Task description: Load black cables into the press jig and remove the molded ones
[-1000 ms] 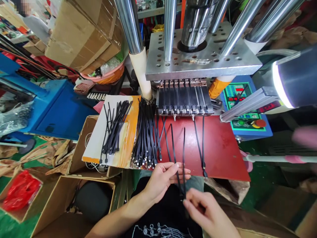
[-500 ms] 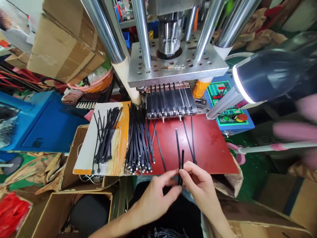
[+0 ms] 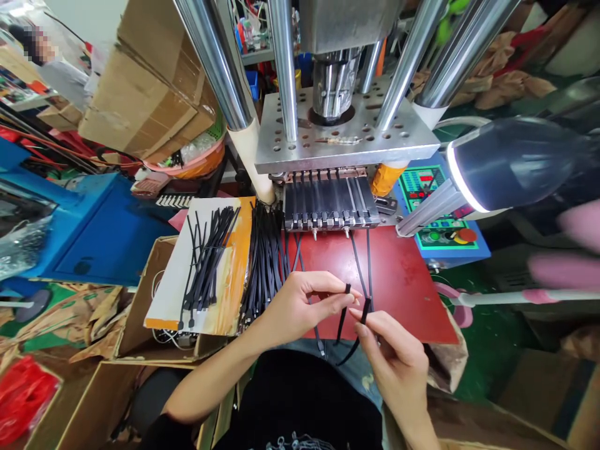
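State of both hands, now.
Left hand: closed, pinching a black cable.
Right hand: closed, pinching another cable.

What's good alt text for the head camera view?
A person's left hand and right hand each pinch a thin black cable by the near edge of a red board. Beyond them stands a metal press; more black cables lie to the left.

At the near edge of a flat red board [image 3: 403,281], the left hand [image 3: 307,300] and right hand [image 3: 394,350] held 2 flat black cables [image 3: 365,310], 1 in each. Left of the grip lay a dense black cable bundle [image 3: 265,262]; farther left, a smaller black cable bundle [image 3: 210,262] lay on a white, orange-edged sheet [image 3: 169,290]. Beyond the grip sat a black metal block [image 3: 354,203], and rightward beyond it, a blue control box [image 3: 452,237].
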Tool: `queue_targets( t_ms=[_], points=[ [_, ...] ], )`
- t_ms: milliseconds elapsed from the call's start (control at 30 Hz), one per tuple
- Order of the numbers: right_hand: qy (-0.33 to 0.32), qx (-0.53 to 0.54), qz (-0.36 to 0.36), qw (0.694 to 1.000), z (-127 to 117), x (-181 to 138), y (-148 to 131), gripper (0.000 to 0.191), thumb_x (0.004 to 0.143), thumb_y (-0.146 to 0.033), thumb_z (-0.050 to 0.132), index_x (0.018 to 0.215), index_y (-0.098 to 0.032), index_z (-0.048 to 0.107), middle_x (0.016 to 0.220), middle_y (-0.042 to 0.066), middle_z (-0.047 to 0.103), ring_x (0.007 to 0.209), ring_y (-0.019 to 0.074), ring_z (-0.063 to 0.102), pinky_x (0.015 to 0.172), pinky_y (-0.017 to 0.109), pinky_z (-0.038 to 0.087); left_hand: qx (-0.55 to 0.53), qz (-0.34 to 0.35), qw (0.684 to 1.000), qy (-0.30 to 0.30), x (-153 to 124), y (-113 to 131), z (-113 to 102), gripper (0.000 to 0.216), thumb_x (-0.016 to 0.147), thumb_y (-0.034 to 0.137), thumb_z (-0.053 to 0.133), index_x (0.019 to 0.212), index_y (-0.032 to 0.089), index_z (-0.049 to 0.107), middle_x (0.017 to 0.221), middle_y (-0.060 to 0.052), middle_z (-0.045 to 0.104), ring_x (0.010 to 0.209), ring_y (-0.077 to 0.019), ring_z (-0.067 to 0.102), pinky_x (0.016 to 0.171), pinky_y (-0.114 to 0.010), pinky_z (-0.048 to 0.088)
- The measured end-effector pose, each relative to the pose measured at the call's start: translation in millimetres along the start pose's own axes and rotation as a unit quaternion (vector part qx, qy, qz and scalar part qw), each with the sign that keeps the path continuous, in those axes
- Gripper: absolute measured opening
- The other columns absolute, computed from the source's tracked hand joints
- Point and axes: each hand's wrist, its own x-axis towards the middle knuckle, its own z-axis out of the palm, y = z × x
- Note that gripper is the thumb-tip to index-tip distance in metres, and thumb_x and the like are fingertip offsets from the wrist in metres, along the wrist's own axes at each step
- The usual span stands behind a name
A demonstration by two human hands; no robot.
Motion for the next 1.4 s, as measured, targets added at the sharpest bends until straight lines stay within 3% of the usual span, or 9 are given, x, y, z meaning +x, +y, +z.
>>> queue_targets(
  t_ms=[167,333,567,667,800,900,1067,1233,1400],
  points=[
    [-0.005,0.012,0.018,1.0,2.9,22.0,-5.6,0.015,0.104,-0.022,0.071,0.094,-0.023,0.081,0.078,0.002,0.07,0.058,0.0131,0.057,0.049,0.024,0.044,0.021,-0.002,1.0,0.005,5.1,0.2,2.9,0.043,0.095,0.058,0.083,0.087,0.015,0.087,0.093,-0.009,0.078,0.085,-0.0185,0.072,0.078,-0.029,0.056],
    [-0.04,0.013,0.101,0.994,9.3,24.1,-0.3,0.04,0.106,-0.045,0.067,0.073,-0.023,0.063,0.068,0.0,0.057,0.058,0.0146,0.048,0.051,0.028,0.041,0.085,0.023,0.996,0.007,17.5,6.4,3.9,0.048,0.099,0.06,0.076,0.087,0.015,0.085,0.083,-0.007,0.075,0.076,-0.0172,0.067,0.074,-0.03,0.054],
    [-0.243,0.031,0.188,0.951,-8.4,0.1,24.0,0.053,0.108,-0.057,0.061,0.069,-0.022,0.057,0.068,0.0,0.059,0.062,0.0151,0.054,0.059,0.027,0.043,0.163,0.09,0.979,0.089,82.0,3.8,-18.9,0.037,0.104,0.045,0.07,0.084,0.015,0.078,0.076,-0.001,0.066,0.068,-0.0139,0.06,0.069,-0.027,0.048],
    [-0.319,0.01,0.16,0.934,-39.3,42.1,20.8,0.053,0.107,-0.058,0.064,0.068,-0.022,0.062,0.071,0.001,0.062,0.066,0.0172,0.056,0.062,0.029,0.044,0.249,0.118,0.956,0.1,125.8,-5.8,-34.0,0.036,0.104,0.03,0.068,0.071,0.016,0.069,0.073,0.0,0.064,0.067,-0.0129,0.058,0.07,-0.026,0.046],
    [-0.257,-0.057,0.096,0.96,-69.9,144.4,32.1,0.049,0.101,-0.062,0.07,0.072,-0.023,0.069,0.071,0.002,0.063,0.068,0.019,0.054,0.065,0.033,0.043,0.376,0.106,0.911,0.135,185.4,-14.7,-47.4,0.035,0.099,0.013,0.069,0.065,0.017,0.061,0.068,0.001,0.062,0.069,-0.0139,0.059,0.077,-0.027,0.048],
    [-0.239,-0.071,0.074,0.966,-67.2,214.8,58.5,0.062,0.093,-0.073,0.074,0.061,-0.023,0.057,0.062,0.0,0.052,0.061,0.016,0.043,0.06,0.033,0.035,0.387,0.074,0.903,0.172,209.5,-18.1,-51.5,0.026,0.104,0.015,0.062,0.078,0.016,0.068,0.068,-0.001,0.066,0.067,-0.0158,0.066,0.078,-0.029,0.053],
    [-0.231,-0.047,0.082,0.968,-42.5,271.1,94.5,0.073,0.081,-0.085,0.076,0.055,-0.025,0.046,0.056,-0.004,0.04,0.056,0.0121,0.031,0.054,0.031,0.025,0.38,0.146,0.9,0.154,178.1,-28.2,-48.2,0.032,0.108,0.027,0.06,0.135,0.01,0.066,0.119,-0.016,0.079,0.1,-0.0218,0.081,0.092,-0.035,0.066],
    [-0.238,-0.067,0.049,0.968,-35.1,280.0,105.3,0.066,0.086,-0.083,0.073,0.065,-0.021,0.067,0.061,0.0,0.055,0.06,0.0144,0.042,0.058,0.031,0.033,0.554,0.259,0.79,-0.039,136.5,-38.3,-46.3,0.035,0.108,0.024,0.06,0.142,0.016,0.066,0.156,-0.021,0.064,0.152,-0.033,0.058,0.128,-0.054,0.052],
    [-0.235,-0.063,0.051,0.969,-33.2,277.9,107.2,0.063,0.088,-0.081,0.071,0.074,-0.02,0.076,0.068,0.002,0.065,0.06,0.0144,0.043,0.059,0.031,0.034,0.598,0.273,0.752,-0.054,140.6,-37.3,-49.1,0.037,0.11,0.024,0.056,0.144,0.012,0.065,0.156,-0.023,0.065,0.15,-0.0339,0.06,0.126,-0.055,0.054]
  ],
)
